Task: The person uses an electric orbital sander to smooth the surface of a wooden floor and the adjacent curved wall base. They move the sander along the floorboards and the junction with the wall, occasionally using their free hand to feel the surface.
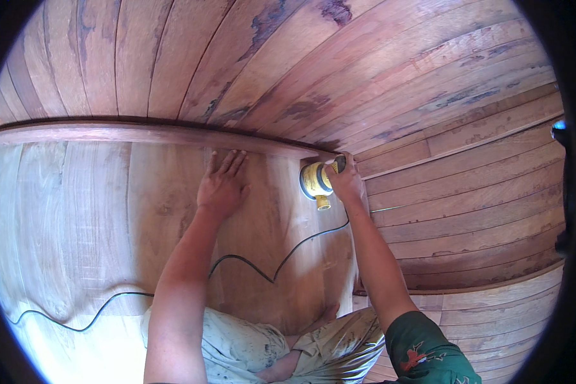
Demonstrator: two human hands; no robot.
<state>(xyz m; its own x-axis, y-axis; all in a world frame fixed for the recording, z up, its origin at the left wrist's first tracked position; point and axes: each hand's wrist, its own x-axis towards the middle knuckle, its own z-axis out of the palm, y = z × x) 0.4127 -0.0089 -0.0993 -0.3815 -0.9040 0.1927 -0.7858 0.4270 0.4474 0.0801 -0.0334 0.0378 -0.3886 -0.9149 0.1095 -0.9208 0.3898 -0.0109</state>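
- Sander [316, 180] first: yellow body, dark grip, round pad on its left side. It's at the far right end of the pale boards [163, 192], near the corner by the long trim strip [141, 133]. Can't tell from here whether the pad sits fully flat.
- Right hand [347, 185] is wrapped around the sander's dark grip, thumb over on the left side.
- Left hand [222, 185] is open, palm down on those boards, fingers slightly spread, tips just beside the trim strip.
- Closest thing to a container is the stubby yellow outlet [323, 203] poking out of the sander, back toward the person. Too small to make out what's inside it, sorry.
- Dark cord [301, 244] lies across the boards in loose waves. It runs from by the right wrist, passes behind the left forearm and snakes off to the far left. The spot where it would join the sander is hidden.
- Person's sitting with legs folded, bare feet [281, 368] tucked in, pale trousers [237, 340] covered in dark specks, green sleeve [422, 345] with a reddish print.
- Reddish planks [192, 57] with dark blotches rise past the trim, and more planking [467, 217] curves round the right.
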